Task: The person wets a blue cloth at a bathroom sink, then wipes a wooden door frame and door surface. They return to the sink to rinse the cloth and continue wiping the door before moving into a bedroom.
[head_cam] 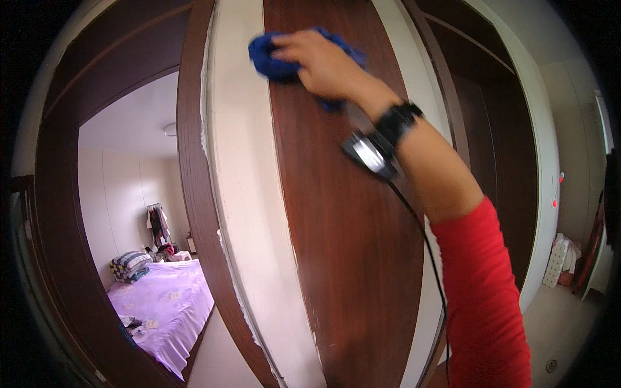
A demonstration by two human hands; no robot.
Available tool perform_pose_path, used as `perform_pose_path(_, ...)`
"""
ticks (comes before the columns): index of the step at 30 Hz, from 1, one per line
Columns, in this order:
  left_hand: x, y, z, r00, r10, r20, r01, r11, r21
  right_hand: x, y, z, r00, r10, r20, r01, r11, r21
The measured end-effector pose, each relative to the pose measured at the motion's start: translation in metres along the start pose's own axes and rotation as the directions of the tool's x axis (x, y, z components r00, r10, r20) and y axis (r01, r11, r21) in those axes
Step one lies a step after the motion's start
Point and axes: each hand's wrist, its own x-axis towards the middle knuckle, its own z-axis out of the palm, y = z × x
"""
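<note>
My right hand [322,65] grips a bunched blue cloth [276,56] high on the wall. The cloth lies over the seam between a reddish-brown wood panel [349,233] and the cream wall strip [242,121] to its left; more of it shows behind my fingers and wrist. Hand and cloth are blurred. A black strap [400,123] circles my wrist, with a small device [371,155] on its underside and a black cable [427,233] running down from it. My left hand is out of view.
To the left, a dark wood door frame [194,145] opens on a bedroom with a bed under a purple sheet [170,296] and a clothes rack [156,223]. Another dark doorway [490,145] stands at right. Bagged items [563,259] rest on the floor at far right.
</note>
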Motion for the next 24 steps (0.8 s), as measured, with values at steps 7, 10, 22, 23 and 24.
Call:
perform_pose_path(7,0.030,0.030,-0.003,0.999,0.031,0.026,-0.034,0.995,0.098,-0.009,0.012,-0.007,0.999,0.045,-0.005,-0.045,0.999,0.003)
perform_pose_path(10,0.042,0.034,-0.015,0.997,0.076,0.014,-0.077,0.996,0.040,0.064,0.053,0.012,0.968,0.236,-0.087,-0.247,0.958,-0.144)
perform_pose_path(22,0.080,0.023,-0.014,0.996,0.049,-0.074,-0.051,0.998,-0.030,0.059,0.051,0.015,0.991,0.131,0.028,-0.131,0.991,-0.023)
perform_pose_path(23,0.082,0.025,-0.014,0.994,0.065,-0.084,-0.068,0.997,-0.035,0.070,0.056,0.016,0.971,0.238,0.002,-0.237,0.970,-0.058)
perform_pose_path(24,0.083,0.027,-0.015,0.992,0.083,-0.097,-0.087,0.995,-0.038,0.083,0.060,0.017,0.915,0.403,0.001,-0.401,0.909,-0.118)
